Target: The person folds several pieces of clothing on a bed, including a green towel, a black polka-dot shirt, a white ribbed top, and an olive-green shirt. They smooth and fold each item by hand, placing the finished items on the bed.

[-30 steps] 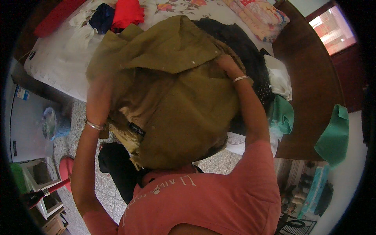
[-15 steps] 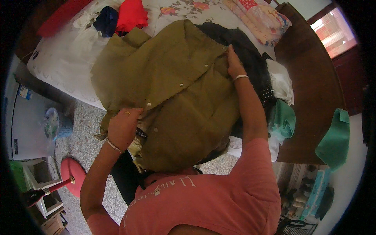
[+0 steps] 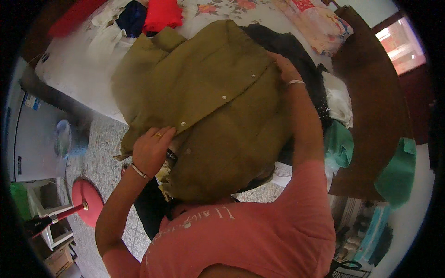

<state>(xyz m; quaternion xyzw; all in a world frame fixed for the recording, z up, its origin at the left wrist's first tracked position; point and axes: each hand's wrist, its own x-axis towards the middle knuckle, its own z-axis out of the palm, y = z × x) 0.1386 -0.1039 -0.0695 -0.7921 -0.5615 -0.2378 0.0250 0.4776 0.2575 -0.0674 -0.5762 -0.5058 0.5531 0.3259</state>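
An olive-brown jacket [image 3: 208, 69] with metal snap buttons lies spread over the bed's edge, its near part hanging toward me. One front edge overlaps the other, and three snaps show along it. My left hand [image 3: 153, 150] is closed on the near left end of that edge, with part of a dark label and pale lining visible beside it. At the far right end of the same edge, my right hand [image 3: 286, 69] grips the cloth; its fingertips are partly hidden against the jacket. Dark clothing [image 3: 278, 39] lies under the jacket's right side.
Red [image 3: 162, 16] and navy [image 3: 132, 18] clothes lie on the floral bedsheet [image 3: 88, 88]. A folded patterned blanket [image 3: 320, 25] is at the far right. White cloth [image 3: 337, 99] and green cloth [image 3: 340, 146] sit by the wooden bed end [image 3: 371, 102]. A red round base [image 3: 87, 203] stands on the floor.
The view has shifted slightly, so most things sit a little further right. My right hand has turned over the jacket's edge, fingers now lying along it. My left hand keeps its hold.
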